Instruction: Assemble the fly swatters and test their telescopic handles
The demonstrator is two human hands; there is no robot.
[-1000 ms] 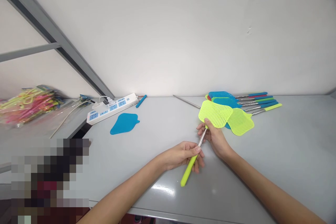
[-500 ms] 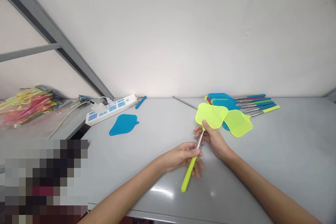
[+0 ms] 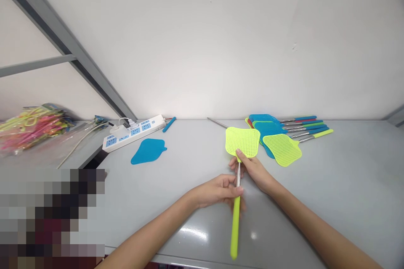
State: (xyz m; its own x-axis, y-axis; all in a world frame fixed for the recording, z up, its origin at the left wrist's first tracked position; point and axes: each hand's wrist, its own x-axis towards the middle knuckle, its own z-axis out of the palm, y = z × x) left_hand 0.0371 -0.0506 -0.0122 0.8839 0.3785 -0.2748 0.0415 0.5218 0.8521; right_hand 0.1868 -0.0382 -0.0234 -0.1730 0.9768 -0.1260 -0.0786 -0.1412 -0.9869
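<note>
One yellow-green swatter is held above the table, its handle now swung from a slant to point almost straight at the front edge. The left hand pinches closed where shaft meets handle; the right hand clamps the base of the swatter head, which appears joined to the shaft.

Pretty bright, soft light on the wall; glare on the tabletop near 6 o'clock, pixelation (super chunky) at 8, dark corner at 2, left hand fingertips kinda blurry.
</note>
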